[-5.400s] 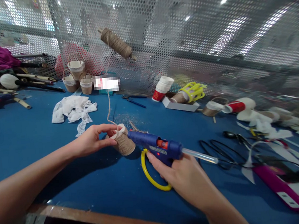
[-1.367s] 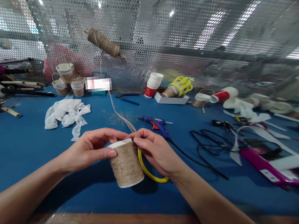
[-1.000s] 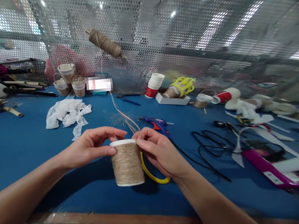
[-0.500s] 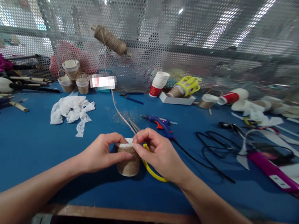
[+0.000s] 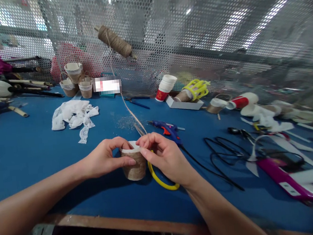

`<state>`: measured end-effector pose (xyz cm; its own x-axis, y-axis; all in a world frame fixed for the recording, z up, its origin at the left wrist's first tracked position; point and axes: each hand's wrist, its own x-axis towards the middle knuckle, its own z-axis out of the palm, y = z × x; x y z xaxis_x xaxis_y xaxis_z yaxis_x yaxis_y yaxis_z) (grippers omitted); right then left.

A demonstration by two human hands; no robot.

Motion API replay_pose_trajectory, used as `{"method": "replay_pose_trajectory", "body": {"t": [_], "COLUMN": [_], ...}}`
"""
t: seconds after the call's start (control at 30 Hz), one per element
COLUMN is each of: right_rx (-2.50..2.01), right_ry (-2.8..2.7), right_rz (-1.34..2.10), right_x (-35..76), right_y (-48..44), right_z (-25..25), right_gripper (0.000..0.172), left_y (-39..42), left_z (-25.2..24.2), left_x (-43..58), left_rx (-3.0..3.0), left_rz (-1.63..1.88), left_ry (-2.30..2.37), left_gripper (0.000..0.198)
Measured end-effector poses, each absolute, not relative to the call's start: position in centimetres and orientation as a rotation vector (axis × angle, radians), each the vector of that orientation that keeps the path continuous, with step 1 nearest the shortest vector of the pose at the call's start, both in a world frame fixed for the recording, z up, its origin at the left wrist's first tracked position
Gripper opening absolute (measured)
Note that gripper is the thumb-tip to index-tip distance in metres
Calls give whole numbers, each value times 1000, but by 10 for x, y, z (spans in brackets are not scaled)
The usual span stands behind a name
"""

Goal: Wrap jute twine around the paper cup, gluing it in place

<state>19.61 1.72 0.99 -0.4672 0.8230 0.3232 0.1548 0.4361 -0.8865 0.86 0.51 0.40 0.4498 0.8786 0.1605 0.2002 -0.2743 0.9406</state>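
A paper cup (image 5: 135, 169) wrapped in brown twine, its white rim bare, stands upright between my hands. My left hand (image 5: 109, 157) grips its left side, fingers inside the rim and thumb on the wrapped wall. At the right of the rim, my right hand (image 5: 161, 152) pinches the twine (image 5: 132, 114), which runs up to a spool (image 5: 114, 42) on the mesh panel. Yellow-handled scissors (image 5: 163, 185) lie partly under my right hand, blades pointing away. The inside of the cup is mostly hidden by my fingers.
A blue glue gun (image 5: 167, 127) lies to the right, its black cord trailing. White lace (image 5: 71, 114) is heaped at the left. Small twine-wrapped baskets (image 5: 74, 71) and stacked paper cups (image 5: 166, 87) stand at the back. A purple device (image 5: 286, 177) lies far right.
The cup is slightly higher in view. My right hand has shifted a little to the right along the rim with the twine, and the strand now slants further right.
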Motion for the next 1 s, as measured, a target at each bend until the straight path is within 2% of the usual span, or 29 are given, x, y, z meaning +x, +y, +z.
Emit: {"method": "replay_pose_trajectory", "body": {"t": [0.5,0.7,0.8,1.0], "right_rx": [-874,-849,-1036,-1716], "right_ry": [-2089,-2042,-1952,-1845], "right_rz": [804,676,496,188], "right_x": [188,189,203,250], "right_y": [10,17,29,66], "right_z": [11,18,26,43], "right_gripper": [17,8,11,25], "left_y": [-1,6,11,12], "left_z": [18,8,-1,-4], "left_x": [12,8,4,1], "left_rx": [1832,1779,1731,1729], "left_rz": [785,918,925,887], "left_ry": [1001,952,1028,1071], "left_gripper": [13,17,18,19]}}
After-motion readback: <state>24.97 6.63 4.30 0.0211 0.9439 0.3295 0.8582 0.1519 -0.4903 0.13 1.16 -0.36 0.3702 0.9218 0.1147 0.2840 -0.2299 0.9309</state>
